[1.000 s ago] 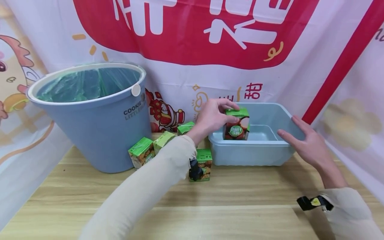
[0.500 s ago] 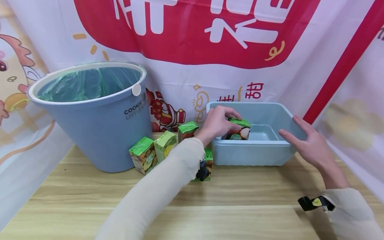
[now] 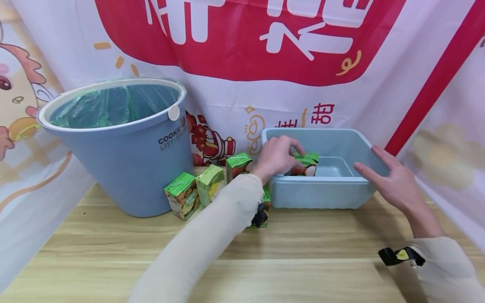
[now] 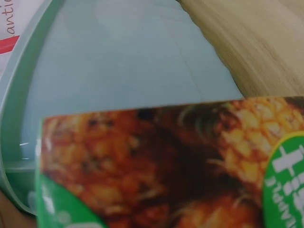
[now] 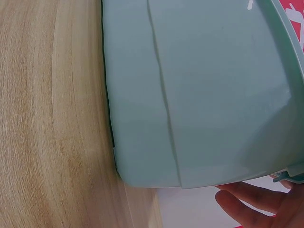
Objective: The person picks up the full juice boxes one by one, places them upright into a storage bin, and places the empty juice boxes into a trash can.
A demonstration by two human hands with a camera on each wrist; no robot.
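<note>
A bucket point(image 3: 117, 164), lined with a green bag point(image 3: 110, 107), was flanked by small cartons point(image 3: 208, 185). Inside the left end of the tub point(image 3: 322, 193), a green-topped juice box point(image 3: 310, 161) was pinched by the left hand point(image 3: 277, 155); the right rim was touched by the unclenched right hand point(image 3: 395, 183).

One inner carton point(image 3: 310, 161) within the only tub point(image 3: 314, 194), plus one brown-sided carton point(image 3: 185, 198), one lime carton point(image 3: 206, 185), one red-fronted carton point(image 3: 238, 163) and one half-hidden carton point(image 3: 267, 205) outside it, make five cartons in view. There are also one bucket point(image 3: 132, 168), one green bag point(image 3: 98, 107), two sleeves point(image 3: 204, 235), two black wrist devices point(image 3: 388, 256) and one bench point(image 3: 310, 244).
</note>
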